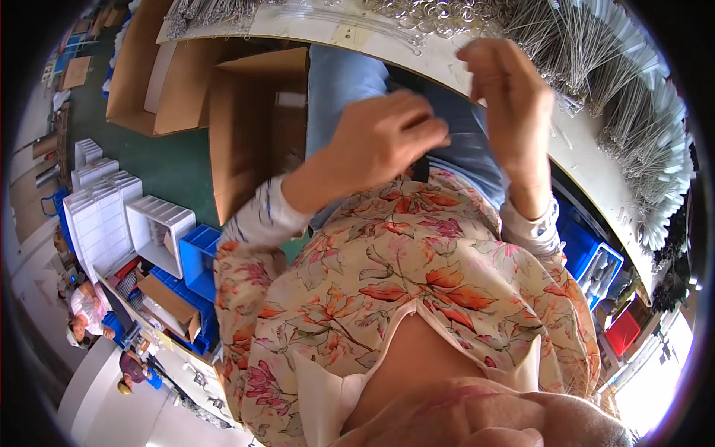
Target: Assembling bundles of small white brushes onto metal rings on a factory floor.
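Over my lap, my left hand [383, 141] is bent with its fingers curled in and the thumb side pressed close. It is slightly blurred, and anything in its pinch is too small to make out. Higher up, at the table edge, my right hand [514, 97] has its fingers bent together, their tips smeared by motion; what they hold cannot be made out. Beside the right hand, the white table [588, 160] bears a heap of thin wire-stemmed brushes [625, 119] with pale bristle ends. Loose metal rings [439, 15] and long thin wires [350, 18] lie farther left on it.
An open cardboard box [253, 141] stands left of my legs, with another carton [167, 82] beyond it. White crates [153, 231] and a blue bin [199, 257] are at the left. Another blue crate [596, 261] sits under the table at right. Two people work at the far left.
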